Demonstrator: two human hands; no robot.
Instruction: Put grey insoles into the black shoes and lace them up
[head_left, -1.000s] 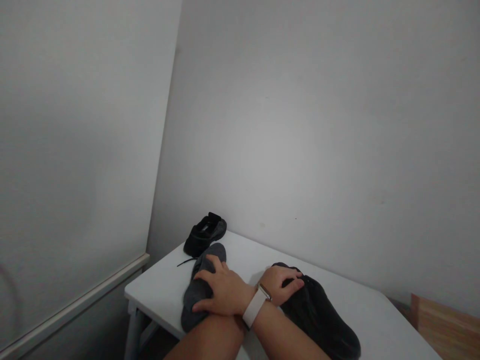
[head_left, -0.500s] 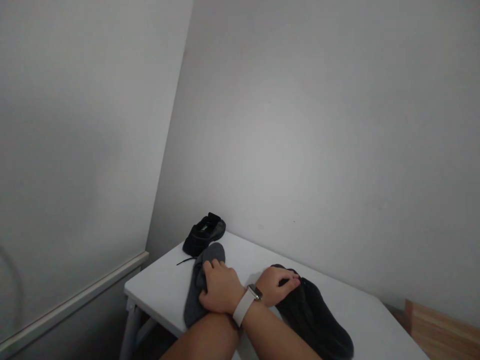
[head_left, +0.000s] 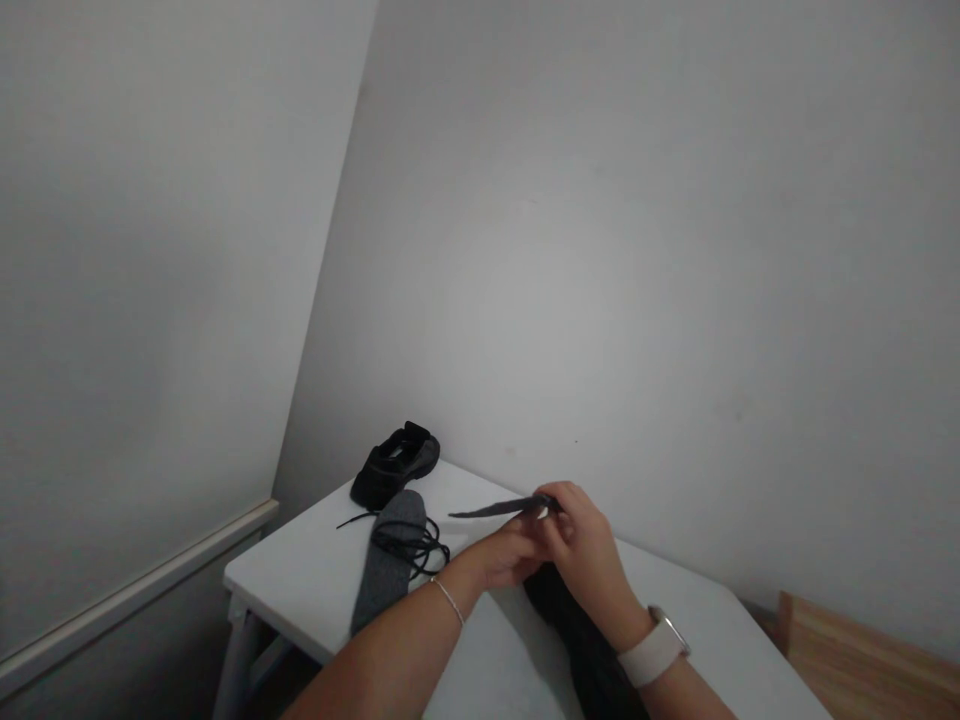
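Observation:
Both my hands meet over the white table. My right hand [head_left: 589, 545], with a pale watch strap on the wrist, pinches one end of a thin dark grey flat piece [head_left: 491, 509]. This piece is seen nearly edge-on and points left, so its kind is unclear. My left hand [head_left: 517, 553], with a thin bracelet, has its fingers closed at the same end. Beneath my hands lies a black shoe [head_left: 596, 650], partly hidden by them. On the left, a grey insole [head_left: 382, 580] lies flat, with loose black laces [head_left: 412, 543] looped over it.
Another black shoe [head_left: 394, 465] stands at the table's back left corner, by the wall. The white table [head_left: 300, 580] meets the wall [head_left: 600, 250] along its back edge. A wooden board [head_left: 862, 660] shows at the lower right.
My arms have uncrossed. My right hand has left the grey insole and moved right, holding the thin grey piece. My left hand has shifted slightly left from the black shoe, and the laces now show.

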